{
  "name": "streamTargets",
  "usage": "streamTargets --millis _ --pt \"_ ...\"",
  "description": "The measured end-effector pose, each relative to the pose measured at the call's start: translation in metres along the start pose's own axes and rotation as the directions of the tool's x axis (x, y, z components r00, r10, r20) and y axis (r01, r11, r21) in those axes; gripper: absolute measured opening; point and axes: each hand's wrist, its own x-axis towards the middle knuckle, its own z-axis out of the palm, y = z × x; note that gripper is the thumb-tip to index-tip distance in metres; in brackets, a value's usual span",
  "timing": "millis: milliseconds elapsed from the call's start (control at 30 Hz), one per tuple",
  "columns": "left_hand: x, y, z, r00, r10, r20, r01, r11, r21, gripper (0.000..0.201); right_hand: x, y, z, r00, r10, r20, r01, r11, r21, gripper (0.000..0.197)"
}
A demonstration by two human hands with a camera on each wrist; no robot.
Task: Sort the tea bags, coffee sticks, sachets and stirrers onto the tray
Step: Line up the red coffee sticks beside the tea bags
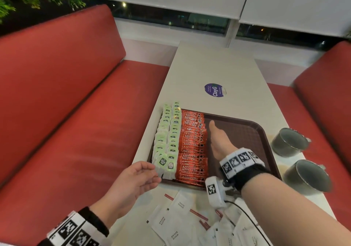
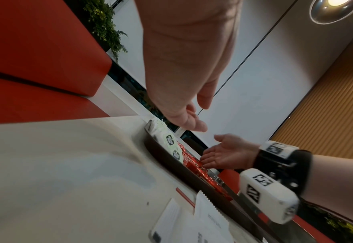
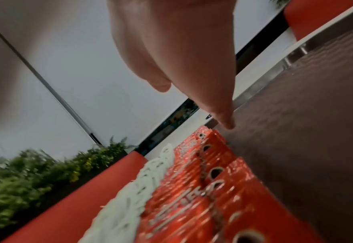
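Observation:
A brown tray (image 1: 243, 135) lies on the white table. Two rows of green tea bags (image 1: 169, 135) fill its left side, with a row of red coffee sticks (image 1: 191, 146) beside them. My right hand (image 1: 216, 137) stands on edge inside the tray, its straight fingers against the right side of the coffee sticks (image 3: 202, 189), one fingertip (image 3: 227, 121) on the tray floor. My left hand (image 1: 144, 175) hovers at the tray's near left corner, fingers relaxed, holding nothing, close to the nearest tea bags (image 2: 169, 139). White sugar sachets (image 1: 178, 217) and red stirrers (image 1: 199, 214) lie loose on the table in front of the tray.
Two metal cups (image 1: 288, 141) (image 1: 305, 177) stand right of the tray at the table's edge. A purple sticker (image 1: 215, 90) marks the table beyond the tray. Red benches (image 1: 76, 112) run along both sides. The tray's right half is bare.

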Motion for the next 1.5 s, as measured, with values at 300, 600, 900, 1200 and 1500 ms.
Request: streamTargets --millis 300,600,900,1200,1500 --pt "0.008 0.0 -0.004 1.0 -0.015 -0.027 0.015 1.0 0.001 0.012 0.067 0.006 0.005 0.999 -0.042 0.035 0.039 0.997 0.07 0.066" --pt "0.008 -0.003 -0.007 0.999 -0.027 -0.022 0.027 1.0 -0.001 0.012 0.103 -0.001 0.008 0.999 -0.034 0.032 0.028 0.982 0.189 0.062" --pt "0.013 -0.003 -0.01 0.997 -0.03 -0.073 0.028 0.999 -0.034 0.01 0.123 -0.019 0.009 0.999 -0.038 0.0 0.038 0.993 0.113 0.06" --pt "0.013 0.002 -0.016 0.987 0.01 -0.158 -0.013 1.0 -0.021 0.007 0.089 -0.026 0.009 0.994 -0.085 -0.071 0.091 0.992 0.089 0.054" --pt "0.042 0.023 0.007 0.881 0.402 0.25 -0.385 0.299 0.873 0.027 -0.029 0.024 0.014 0.887 -0.274 0.372 0.398 0.863 -0.311 0.036"
